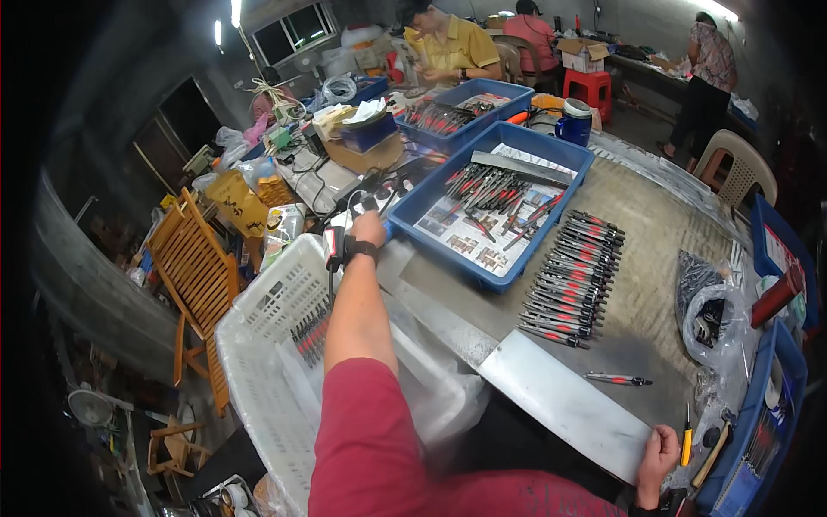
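Note:
My left hand reaches far forward beside the blue tray. Its fingers are closed around a small dark object near cords and plugs; what it is I cannot make out. At the near right my right hand grips the corner of a flat silver metal sheet lying along the table's front edge. Just beyond the sheet lies a single pen-shaped tool, silver and black with a red middle. Behind it runs a neat row of several similar tools. More of them lie in the blue tray.
A white perforated crate with plastic film stands at left. At right are a bag of black parts, a yellow-handled screwdriver and a blue bin. A second blue tray and a person in yellow are farther back.

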A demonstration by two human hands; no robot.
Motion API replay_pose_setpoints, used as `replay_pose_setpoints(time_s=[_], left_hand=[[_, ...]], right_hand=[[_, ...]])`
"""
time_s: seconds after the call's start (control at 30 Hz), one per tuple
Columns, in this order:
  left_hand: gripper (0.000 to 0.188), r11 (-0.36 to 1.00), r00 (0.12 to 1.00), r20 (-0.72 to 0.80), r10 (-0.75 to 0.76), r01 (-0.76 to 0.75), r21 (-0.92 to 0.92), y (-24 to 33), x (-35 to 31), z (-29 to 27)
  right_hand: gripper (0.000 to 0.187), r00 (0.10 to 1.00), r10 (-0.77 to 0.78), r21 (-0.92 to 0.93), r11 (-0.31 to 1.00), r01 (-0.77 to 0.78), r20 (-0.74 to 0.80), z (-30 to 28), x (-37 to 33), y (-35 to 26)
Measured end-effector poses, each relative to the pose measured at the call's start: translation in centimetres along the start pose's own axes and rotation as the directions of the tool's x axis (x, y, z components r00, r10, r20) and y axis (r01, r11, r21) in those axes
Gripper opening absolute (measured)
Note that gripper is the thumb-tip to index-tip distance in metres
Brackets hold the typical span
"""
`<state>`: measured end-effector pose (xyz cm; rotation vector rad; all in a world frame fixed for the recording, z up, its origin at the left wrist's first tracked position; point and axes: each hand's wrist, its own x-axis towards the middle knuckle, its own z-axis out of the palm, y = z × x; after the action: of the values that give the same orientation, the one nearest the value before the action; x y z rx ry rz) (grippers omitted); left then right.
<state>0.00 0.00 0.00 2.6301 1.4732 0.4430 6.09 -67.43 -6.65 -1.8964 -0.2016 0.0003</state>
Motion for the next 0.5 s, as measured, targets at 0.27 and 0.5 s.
replay_pose_setpoints(time_s=[0.27, 0.5], left_hand=[[0.033, 0.923, 0.982, 0.131, 0.140, -0.177, 0.342, -0.7, 1.8, 3.1], [0.044, 0.934, 0.993, 0.109, 0.049, -0.084, 0.347, -0.5, 2.1, 4.5]], right_hand=[[0.008, 1.000, -0.003, -0.013, 1.000, 0.003, 0.011, -0.7, 0.5, 2.7], [0.009, 1.000, -0.003, -0.052, 0.999, 0.002, -0.022, -0.6, 0.2, 2.8]])
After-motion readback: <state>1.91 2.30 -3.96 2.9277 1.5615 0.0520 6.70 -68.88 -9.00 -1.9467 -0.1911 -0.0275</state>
